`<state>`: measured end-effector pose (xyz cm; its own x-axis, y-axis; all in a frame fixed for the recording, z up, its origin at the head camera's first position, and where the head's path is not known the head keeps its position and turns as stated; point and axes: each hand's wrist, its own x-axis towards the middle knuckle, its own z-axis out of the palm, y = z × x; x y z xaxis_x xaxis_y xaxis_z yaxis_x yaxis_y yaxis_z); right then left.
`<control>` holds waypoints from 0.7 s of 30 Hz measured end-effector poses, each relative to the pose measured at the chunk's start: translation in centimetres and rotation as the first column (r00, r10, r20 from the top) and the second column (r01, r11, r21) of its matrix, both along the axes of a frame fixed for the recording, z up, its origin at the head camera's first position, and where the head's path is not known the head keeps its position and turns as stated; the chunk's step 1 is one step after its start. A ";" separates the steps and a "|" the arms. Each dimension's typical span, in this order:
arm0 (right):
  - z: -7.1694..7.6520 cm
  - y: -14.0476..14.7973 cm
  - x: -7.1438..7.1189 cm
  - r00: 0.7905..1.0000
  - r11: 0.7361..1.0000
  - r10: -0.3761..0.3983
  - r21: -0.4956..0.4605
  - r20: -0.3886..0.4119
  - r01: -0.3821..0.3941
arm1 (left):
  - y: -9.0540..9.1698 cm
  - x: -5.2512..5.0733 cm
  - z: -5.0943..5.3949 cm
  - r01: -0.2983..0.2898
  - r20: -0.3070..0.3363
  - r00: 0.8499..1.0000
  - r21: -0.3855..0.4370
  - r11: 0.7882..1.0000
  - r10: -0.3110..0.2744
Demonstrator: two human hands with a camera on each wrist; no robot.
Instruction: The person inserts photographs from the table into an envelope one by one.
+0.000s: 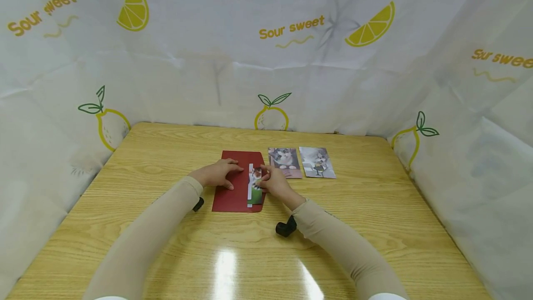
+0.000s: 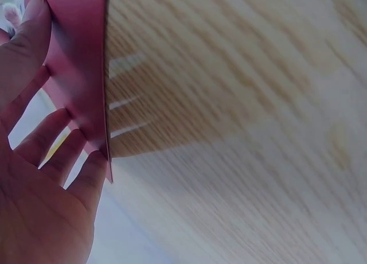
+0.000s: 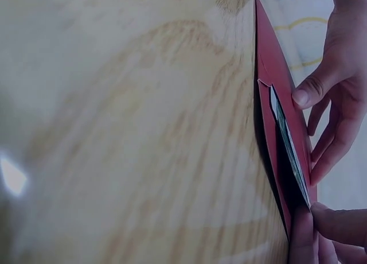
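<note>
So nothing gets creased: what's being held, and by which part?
The right hand pinches the picture card by its right edge in the head view; the left hand rests on the red envelope.

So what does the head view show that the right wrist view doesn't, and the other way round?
Head alone: the cat picture, the grey picture beside it and the curtain's lettering. Right wrist alone: the dark gap under the card. Both: the left hand on the red envelope, the right hand pinching the card, and the wooden table.
</note>
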<state>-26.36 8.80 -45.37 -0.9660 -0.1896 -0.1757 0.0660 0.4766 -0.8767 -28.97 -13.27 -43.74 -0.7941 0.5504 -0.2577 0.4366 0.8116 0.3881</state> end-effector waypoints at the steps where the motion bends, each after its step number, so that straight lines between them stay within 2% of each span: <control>1: 0.0 0.0 0.0 1.000 1.000 -0.003 -0.006 0.002 0.003 | 0.0 0.0 0.0 0.000 0.000 1.000 0.000 1.000 0.000; 9: -0.3 0.1 0.0 0.999 0.998 -0.041 -0.055 0.013 0.041 | 0.0 -0.1 0.0 0.006 -0.003 1.000 0.004 1.000 -0.006; 21: -0.3 0.1 -0.1 0.999 0.997 -0.023 -0.076 0.030 0.025 | 0.0 -0.1 -0.1 0.005 -0.005 1.000 -0.002 1.000 -0.005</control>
